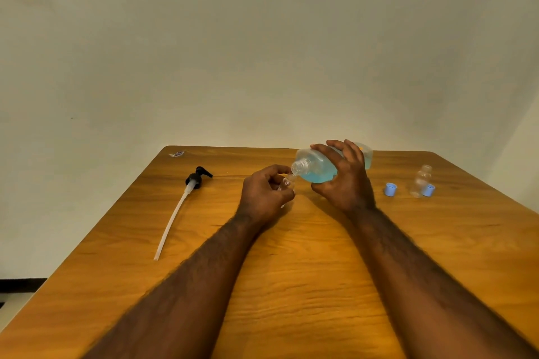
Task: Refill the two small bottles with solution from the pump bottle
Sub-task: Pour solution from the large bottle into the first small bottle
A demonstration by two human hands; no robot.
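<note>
Where the fingers meet the work, entries run outward, 12 o'clock being away from the person.

1. Left hand (264,195): thumb and fingers curled, pinching a small bottle (287,183), clear, uncapped, held above the table with its mouth tilted toward 1 o'clock.
2. Right hand (345,181): fingers spread across the upper face of the pump bottle (318,166), thumb underneath. The bottle is tipped on its side off the table, with its open threaded neck pointing to 8 o'clock at the small bottle's mouth. Whether the two mouths touch cannot be told. Blue solution is pooled along its lower side.
3. Blue cap (390,189): at 3 o'clock from the right hand, on the table.
4. Second small bottle (421,181): further out at 3 o'clock, upright, clear, uncapped.
5. Second blue cap (429,190): just beside that bottle's base, at its 4 o'clock.
6. Pump head (198,176): black, at 9 o'clock from the left hand, lying on its side. Its pale dip tube (172,221) runs toward 7 o'clock.
7. Scrap (177,153): small, at the far left corner, 10 o'clock. Too blurred to identify.
8. Table (291,285): wood-grain top, both forearms extended over it.
9. Wall (262,52): plain, pale, at 12 o'clock.
</note>
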